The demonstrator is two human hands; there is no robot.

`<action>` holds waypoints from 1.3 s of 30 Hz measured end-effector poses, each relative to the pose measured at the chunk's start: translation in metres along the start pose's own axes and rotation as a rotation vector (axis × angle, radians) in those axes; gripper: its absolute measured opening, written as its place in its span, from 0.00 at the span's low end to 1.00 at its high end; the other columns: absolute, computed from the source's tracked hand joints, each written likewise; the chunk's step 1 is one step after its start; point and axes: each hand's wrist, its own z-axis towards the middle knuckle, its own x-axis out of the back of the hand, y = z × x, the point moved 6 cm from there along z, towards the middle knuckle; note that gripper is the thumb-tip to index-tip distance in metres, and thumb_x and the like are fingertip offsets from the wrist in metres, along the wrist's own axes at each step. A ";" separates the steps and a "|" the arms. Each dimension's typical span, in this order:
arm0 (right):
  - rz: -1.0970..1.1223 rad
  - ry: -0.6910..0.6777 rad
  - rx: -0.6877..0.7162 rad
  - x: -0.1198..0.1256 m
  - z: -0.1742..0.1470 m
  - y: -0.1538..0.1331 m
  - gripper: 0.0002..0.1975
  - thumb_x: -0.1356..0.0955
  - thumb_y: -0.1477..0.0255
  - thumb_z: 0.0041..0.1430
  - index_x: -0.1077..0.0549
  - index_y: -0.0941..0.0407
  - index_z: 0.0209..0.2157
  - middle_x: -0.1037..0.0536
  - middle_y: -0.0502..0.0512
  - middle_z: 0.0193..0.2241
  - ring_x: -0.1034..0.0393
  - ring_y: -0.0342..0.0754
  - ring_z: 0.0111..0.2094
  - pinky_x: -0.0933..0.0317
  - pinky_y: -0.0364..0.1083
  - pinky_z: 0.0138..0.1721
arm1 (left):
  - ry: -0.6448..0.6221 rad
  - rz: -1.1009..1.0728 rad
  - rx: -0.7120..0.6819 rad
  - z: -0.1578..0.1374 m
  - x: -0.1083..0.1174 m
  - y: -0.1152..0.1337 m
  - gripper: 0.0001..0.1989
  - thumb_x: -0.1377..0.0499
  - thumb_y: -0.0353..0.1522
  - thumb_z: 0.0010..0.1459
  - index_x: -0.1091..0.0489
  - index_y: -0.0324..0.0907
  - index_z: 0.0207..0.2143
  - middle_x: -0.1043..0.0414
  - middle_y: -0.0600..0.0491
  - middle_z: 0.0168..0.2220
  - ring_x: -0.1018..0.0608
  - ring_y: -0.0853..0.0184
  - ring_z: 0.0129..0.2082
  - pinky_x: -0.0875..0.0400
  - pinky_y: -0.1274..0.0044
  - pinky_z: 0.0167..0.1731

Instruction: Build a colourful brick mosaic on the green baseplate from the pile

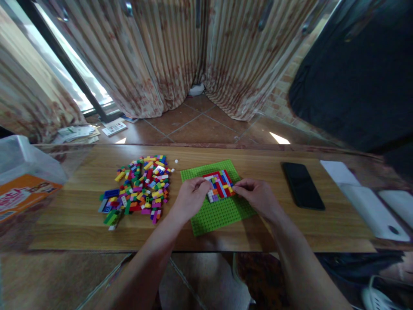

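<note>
A green studded baseplate lies at a slant on the wooden table. On its upper middle sits a flat patch of toy bricks in red, blue, white, purple, yellow and orange. My left hand is at the patch's left edge, thumb and fingers pinched together; what they hold, if anything, is hidden. At the right edge, by some yellow and orange bricks, my right hand is closed in a pinch with its fingertips touching the patch. Whether a loose brick is between those fingertips is too small to tell.
A loose pile of many-coloured bricks spreads over the table on the left. A black phone lies to the right, near a white device. A clear plastic tub with an orange label stands at the far left.
</note>
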 end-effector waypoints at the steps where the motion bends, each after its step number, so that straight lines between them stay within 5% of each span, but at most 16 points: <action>1: 0.013 -0.008 -0.008 0.001 0.000 0.001 0.12 0.28 0.61 0.48 0.21 0.56 0.26 0.20 0.52 0.23 0.29 0.46 0.26 0.39 0.45 0.30 | -0.008 -0.019 0.009 0.000 -0.001 0.000 0.13 0.47 0.37 0.53 0.35 0.41 0.20 0.46 0.61 0.15 0.43 0.74 0.17 0.51 0.79 0.20; 6: 0.148 0.112 -0.062 0.012 0.002 0.004 0.18 0.30 0.55 0.51 0.22 0.57 0.27 0.21 0.53 0.24 0.31 0.45 0.24 0.39 0.44 0.27 | -0.052 -0.109 0.042 -0.002 -0.005 0.003 0.13 0.46 0.38 0.53 0.34 0.40 0.20 0.45 0.61 0.14 0.43 0.75 0.16 0.51 0.79 0.19; 9: 0.175 0.190 0.055 0.011 -0.002 -0.009 0.16 0.30 0.58 0.53 0.21 0.57 0.29 0.21 0.53 0.26 0.30 0.46 0.27 0.37 0.45 0.30 | -0.102 -0.168 0.063 -0.004 -0.008 0.006 0.13 0.45 0.37 0.52 0.34 0.40 0.20 0.44 0.61 0.14 0.42 0.75 0.16 0.51 0.79 0.19; 14: 0.131 0.017 0.323 -0.016 -0.018 -0.046 0.11 0.32 0.64 0.60 0.21 0.53 0.40 0.20 0.55 0.39 0.26 0.49 0.41 0.35 0.48 0.45 | -0.183 -0.275 0.070 -0.005 -0.013 0.007 0.12 0.44 0.38 0.52 0.33 0.40 0.21 0.39 0.59 0.17 0.39 0.75 0.17 0.47 0.79 0.19; 20: 0.020 -0.069 0.412 -0.028 -0.028 -0.058 0.11 0.34 0.64 0.63 0.21 0.50 0.43 0.22 0.56 0.43 0.28 0.50 0.48 0.36 0.50 0.51 | -0.248 -0.309 0.057 -0.008 -0.018 0.007 0.14 0.41 0.40 0.52 0.32 0.39 0.22 0.39 0.59 0.17 0.38 0.75 0.18 0.47 0.79 0.20; 29: 0.014 -0.026 0.417 -0.022 -0.028 -0.059 0.08 0.33 0.68 0.63 0.22 0.52 0.34 0.22 0.53 0.36 0.28 0.48 0.41 0.35 0.48 0.45 | -0.291 -0.344 0.033 -0.011 -0.026 0.007 0.19 0.40 0.45 0.54 0.31 0.39 0.23 0.37 0.58 0.19 0.38 0.76 0.18 0.46 0.80 0.20; 34: -0.032 0.090 0.330 0.007 -0.020 -0.042 0.07 0.32 0.66 0.59 0.22 0.53 0.32 0.21 0.52 0.33 0.29 0.48 0.36 0.36 0.46 0.38 | -0.186 -0.311 0.067 -0.007 -0.014 0.004 0.24 0.44 0.51 0.56 0.28 0.37 0.28 0.34 0.56 0.21 0.38 0.77 0.17 0.47 0.80 0.18; 39: -0.054 -0.010 0.238 0.017 -0.016 -0.026 0.08 0.30 0.64 0.56 0.22 0.53 0.30 0.21 0.53 0.32 0.28 0.49 0.36 0.36 0.47 0.37 | -0.091 -0.319 0.080 -0.004 -0.005 0.001 0.26 0.45 0.53 0.56 0.30 0.38 0.27 0.39 0.59 0.17 0.41 0.78 0.14 0.51 0.81 0.16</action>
